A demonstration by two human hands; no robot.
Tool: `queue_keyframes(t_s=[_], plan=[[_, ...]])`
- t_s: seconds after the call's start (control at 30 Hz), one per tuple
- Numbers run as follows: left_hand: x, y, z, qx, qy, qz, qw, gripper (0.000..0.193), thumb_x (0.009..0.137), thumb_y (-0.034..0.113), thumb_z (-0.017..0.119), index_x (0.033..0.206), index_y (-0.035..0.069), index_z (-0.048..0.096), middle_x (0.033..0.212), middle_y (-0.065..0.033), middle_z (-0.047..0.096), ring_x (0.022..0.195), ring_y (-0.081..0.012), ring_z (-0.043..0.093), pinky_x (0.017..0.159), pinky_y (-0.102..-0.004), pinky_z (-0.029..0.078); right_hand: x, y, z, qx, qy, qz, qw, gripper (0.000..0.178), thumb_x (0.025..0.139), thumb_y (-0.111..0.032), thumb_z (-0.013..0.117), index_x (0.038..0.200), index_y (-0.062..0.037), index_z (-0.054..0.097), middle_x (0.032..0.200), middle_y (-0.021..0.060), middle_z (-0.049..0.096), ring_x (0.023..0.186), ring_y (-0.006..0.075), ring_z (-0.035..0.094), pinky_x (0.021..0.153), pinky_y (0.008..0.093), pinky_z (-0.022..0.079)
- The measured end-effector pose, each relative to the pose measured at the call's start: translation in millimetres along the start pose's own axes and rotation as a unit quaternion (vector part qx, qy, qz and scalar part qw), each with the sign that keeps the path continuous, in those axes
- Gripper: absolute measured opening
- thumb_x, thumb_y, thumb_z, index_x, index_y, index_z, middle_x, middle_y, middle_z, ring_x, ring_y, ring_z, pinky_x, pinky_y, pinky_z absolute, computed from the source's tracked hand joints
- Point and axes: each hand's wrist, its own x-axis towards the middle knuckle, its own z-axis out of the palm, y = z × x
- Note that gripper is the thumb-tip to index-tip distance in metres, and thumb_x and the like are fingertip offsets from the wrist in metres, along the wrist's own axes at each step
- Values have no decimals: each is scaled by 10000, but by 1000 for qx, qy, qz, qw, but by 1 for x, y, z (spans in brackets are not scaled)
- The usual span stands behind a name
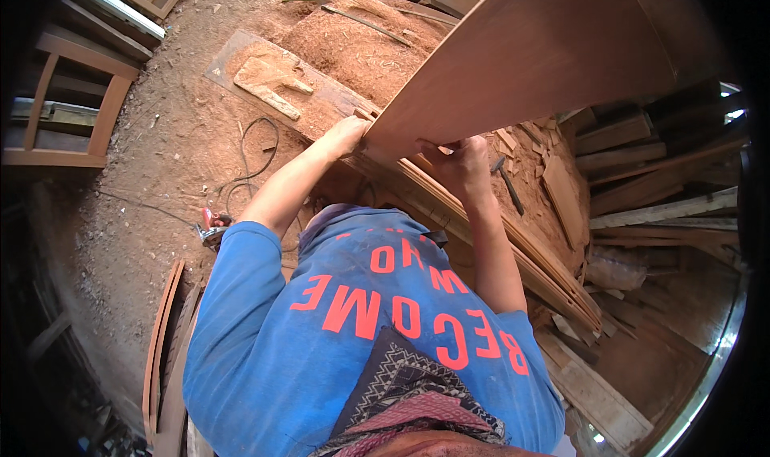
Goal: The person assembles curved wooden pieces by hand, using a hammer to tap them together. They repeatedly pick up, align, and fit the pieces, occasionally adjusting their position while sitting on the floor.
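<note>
A large reddish-brown wooden panel (529,64) stands tilted up in front of me, its narrow near end between my hands. My left hand (346,136) is closed at the panel's left near corner, just above a sawdust-covered plank (321,96). On the other side, my right hand (464,164) has its fingers curled at the panel's near edge, with the fingertips against the panel; part of its grip is hidden. Below that hand, long wooden strips (521,252) run down to the right. A rough light-coloured piece of wood (269,84) lies on the plank.
A hammer (510,186) lies among wood scraps at the right. On the ground to my left sits a red and silver power tool (212,226) with a dark cord (273,156). Wooden frames (108,116) stand far left; stacked boards (634,164) fill the right side.
</note>
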Motion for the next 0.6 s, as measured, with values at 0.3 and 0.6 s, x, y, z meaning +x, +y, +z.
queue_keyframes(t_s=[0.3,0.6], plan=[[6,17,-13,-135,-48,-81,986,379,751,64,766,1129,71,748,1021,-179,756,991,-400,721,841,-457,568,5,8,-2,-34,18,-39,999,150,824,28,856,944,9,767,900,105,804,855,178,791,751,321,626],[5,59,-70,5,-80,-131,988,616,752,292,884,1288,51,699,1310,-193,686,1290,-386,615,1056,-485,503,37,-24,-29,126,-9,39,991,181,877,59,806,1042,14,747,988,106,783,940,201,772,798,328,642]])
